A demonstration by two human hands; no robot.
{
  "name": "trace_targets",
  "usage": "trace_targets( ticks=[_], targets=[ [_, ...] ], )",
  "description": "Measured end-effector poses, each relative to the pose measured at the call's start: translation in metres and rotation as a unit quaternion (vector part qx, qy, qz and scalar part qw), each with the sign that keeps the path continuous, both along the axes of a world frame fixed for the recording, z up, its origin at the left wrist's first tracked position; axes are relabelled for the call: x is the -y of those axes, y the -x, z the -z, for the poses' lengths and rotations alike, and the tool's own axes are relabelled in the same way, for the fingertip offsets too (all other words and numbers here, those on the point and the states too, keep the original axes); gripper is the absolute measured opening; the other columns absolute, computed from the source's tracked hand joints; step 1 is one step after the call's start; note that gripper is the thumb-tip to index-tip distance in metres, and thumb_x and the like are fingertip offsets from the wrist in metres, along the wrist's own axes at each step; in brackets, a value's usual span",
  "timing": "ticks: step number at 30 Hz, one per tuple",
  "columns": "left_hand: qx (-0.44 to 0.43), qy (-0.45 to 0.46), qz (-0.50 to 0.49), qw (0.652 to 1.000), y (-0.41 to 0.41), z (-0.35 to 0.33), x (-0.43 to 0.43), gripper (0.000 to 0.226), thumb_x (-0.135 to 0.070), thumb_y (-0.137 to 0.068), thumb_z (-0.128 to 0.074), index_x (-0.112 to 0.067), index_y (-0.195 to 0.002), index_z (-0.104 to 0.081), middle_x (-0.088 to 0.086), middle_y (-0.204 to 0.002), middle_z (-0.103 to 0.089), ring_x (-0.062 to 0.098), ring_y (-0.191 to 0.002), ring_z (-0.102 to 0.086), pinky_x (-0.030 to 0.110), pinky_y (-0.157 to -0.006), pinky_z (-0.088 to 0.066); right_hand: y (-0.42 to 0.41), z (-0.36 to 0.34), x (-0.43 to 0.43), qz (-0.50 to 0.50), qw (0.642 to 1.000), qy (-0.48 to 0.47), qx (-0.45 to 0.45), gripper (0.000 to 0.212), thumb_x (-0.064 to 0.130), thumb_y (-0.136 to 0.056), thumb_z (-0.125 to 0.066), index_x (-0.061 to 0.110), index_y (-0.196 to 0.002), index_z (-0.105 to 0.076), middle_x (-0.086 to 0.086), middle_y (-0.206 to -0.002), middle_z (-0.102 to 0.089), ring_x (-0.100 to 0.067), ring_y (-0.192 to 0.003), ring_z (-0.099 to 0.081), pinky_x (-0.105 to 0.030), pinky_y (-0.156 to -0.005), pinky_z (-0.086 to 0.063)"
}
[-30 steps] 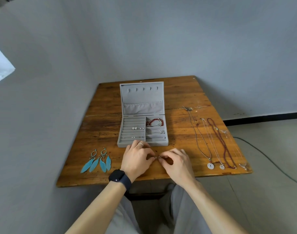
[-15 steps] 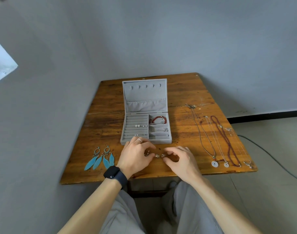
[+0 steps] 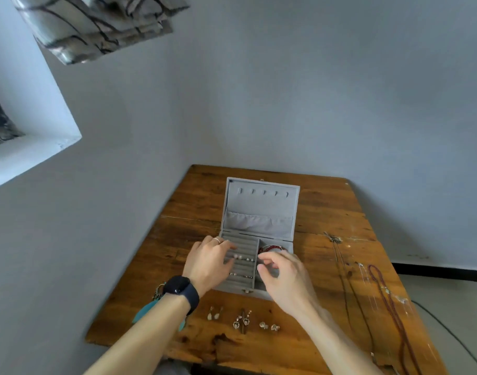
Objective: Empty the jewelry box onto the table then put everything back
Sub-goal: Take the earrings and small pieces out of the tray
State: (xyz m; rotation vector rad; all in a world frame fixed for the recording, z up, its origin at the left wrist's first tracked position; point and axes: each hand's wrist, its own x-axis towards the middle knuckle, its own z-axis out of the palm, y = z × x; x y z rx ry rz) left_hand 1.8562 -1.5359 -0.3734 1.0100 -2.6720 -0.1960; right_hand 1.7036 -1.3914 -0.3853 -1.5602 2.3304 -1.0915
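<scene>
The grey jewelry box (image 3: 261, 209) stands open on the wooden table (image 3: 326, 212). My left hand (image 3: 207, 262) lies over the ring-roll section on the box's left, fingers reaching onto small studs (image 3: 238, 256). My right hand (image 3: 282, 274) hovers over the right compartments, fingers loosely curled, thumb and forefinger close together; nothing shows between them. A red bracelet (image 3: 271, 248) lies in the far right compartment. Three pairs of small earrings (image 3: 242, 320) sit on the table in front of the box. Blue feather earrings (image 3: 144, 312) lie partly hidden under my left forearm.
Several necklaces (image 3: 367, 288), one of red beads (image 3: 394, 315), stretch along the table's right side. Grey walls close in at the left and behind the table. A cable (image 3: 448, 328) runs over the floor at the right.
Both hands left the small earrings at the table's front edge and moved up over the open box. The camera tilted upward, so the table sits lower in view.
</scene>
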Motion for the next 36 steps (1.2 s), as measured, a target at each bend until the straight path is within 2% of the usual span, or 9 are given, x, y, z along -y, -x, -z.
trace_targets(
  ticks=[4, 9, 18, 20, 22, 25, 27, 32, 36],
  targets=[
    [0.015, 0.012, 0.001, 1.0, 0.013, 0.003, 0.013, 0.036, -0.042, -0.097, -0.053, -0.035, -0.132, -0.059, -0.009, -0.13, -0.061, 0.015, -0.122, -0.048, 0.034, -0.099, -0.038, 0.009, -0.003, 0.041, -0.014, 0.997, -0.044, -0.062, 0.03, 0.041, -0.095, -0.06, 0.034, -0.124, -0.065, 0.015, -0.116, -0.064, -0.008, -0.11, -0.051, -0.023, -0.09, -0.049],
    [0.043, 0.031, 0.002, 0.999, 0.018, 0.006, 0.022, 0.026, -0.038, -0.098, -0.052, -0.032, -0.118, -0.068, -0.008, -0.122, -0.065, 0.017, -0.117, -0.049, 0.035, -0.095, -0.039, 0.013, 0.003, 0.071, -0.032, 0.983, -0.11, -0.142, 0.039, 0.044, -0.094, -0.059, 0.034, -0.131, -0.062, 0.012, -0.126, -0.062, -0.014, -0.117, -0.048, -0.031, -0.095, -0.047],
    [0.018, -0.003, -0.008, 1.0, 0.015, 0.011, 0.022, 0.023, -0.035, -0.098, -0.055, -0.031, -0.116, -0.068, -0.007, -0.119, -0.066, 0.018, -0.116, -0.05, 0.036, -0.094, -0.039, 0.006, 0.009, 0.083, -0.059, 0.973, -0.127, -0.181, 0.028, 0.041, -0.094, -0.061, 0.032, -0.119, -0.069, 0.009, -0.119, -0.065, -0.018, -0.112, -0.049, -0.034, -0.093, -0.046],
    [-0.002, -0.015, -0.011, 1.0, 0.014, 0.01, 0.021, 0.021, -0.036, -0.098, -0.055, -0.031, -0.114, -0.068, -0.007, -0.116, -0.067, 0.017, -0.114, -0.051, 0.035, -0.094, -0.04, 0.007, 0.002, 0.078, -0.052, 0.982, -0.105, -0.147, 0.024, 0.039, -0.094, -0.06, 0.033, -0.115, -0.07, 0.011, -0.115, -0.068, -0.016, -0.109, -0.051, -0.032, -0.089, -0.048],
    [-0.035, -0.027, -0.016, 0.999, 0.01, 0.008, 0.017, 0.019, -0.04, -0.098, -0.055, -0.033, -0.111, -0.067, -0.01, -0.112, -0.068, 0.014, -0.11, -0.053, 0.032, -0.092, -0.039, 0.007, -0.006, 0.066, -0.03, 0.995, -0.064, -0.071, 0.018, 0.036, -0.094, -0.062, 0.033, -0.109, -0.071, 0.015, -0.105, -0.07, -0.01, -0.103, -0.055, -0.027, -0.085, -0.05],
    [-0.092, -0.047, -0.021, 0.994, 0.002, 0.003, 0.003, 0.015, -0.044, -0.095, -0.058, -0.036, -0.106, -0.066, -0.015, -0.107, -0.067, 0.008, -0.106, -0.054, 0.029, -0.09, -0.042, 0.004, -0.014, 0.027, 0.02, 0.999, 0.024, 0.034, 0.011, 0.026, -0.089, -0.072, 0.032, -0.098, -0.072, 0.02, -0.09, -0.07, 0.005, -0.089, -0.063, -0.006, -0.074, -0.048],
    [-0.118, -0.068, -0.013, 0.991, -0.002, 0.001, -0.014, 0.016, -0.047, -0.094, -0.06, -0.037, -0.104, -0.067, -0.016, -0.107, -0.067, 0.007, -0.105, -0.054, 0.031, -0.089, -0.047, 0.0, -0.012, -0.007, 0.054, 0.994, 0.054, 0.078, 0.015, 0.023, -0.086, -0.076, 0.034, -0.094, -0.071, 0.024, -0.085, -0.068, 0.012, -0.091, -0.06, 0.001, -0.071, -0.043],
    [-0.147, -0.085, 0.016, 0.985, -0.001, 0.012, -0.074, 0.023, -0.053, -0.092, -0.059, -0.037, -0.105, -0.069, -0.018, -0.105, -0.064, 0.004, -0.103, -0.05, 0.026, -0.084, -0.043, -0.01, 0.009, -0.082, 0.125, 0.981, 0.02, 0.148, 0.018, 0.024, -0.085, -0.077, 0.04, -0.089, -0.069, 0.024, -0.083, -0.07, 0.008, -0.087, -0.063, -0.007, -0.071, -0.044],
    [-0.126, -0.08, 0.033, 0.988, 0.005, 0.026, -0.112, 0.027, -0.056, -0.093, -0.055, -0.039, -0.109, -0.068, -0.019, -0.115, -0.063, 0.007, -0.109, -0.048, 0.025, -0.092, -0.037, -0.019, 0.029, -0.116, 0.156, 0.978, -0.013, 0.14, 0.018, 0.026, -0.085, -0.077, 0.041, -0.086, -0.067, 0.021, -0.083, -0.07, 0.001, -0.086, -0.064, -0.016, -0.073, -0.046]
  ],
)
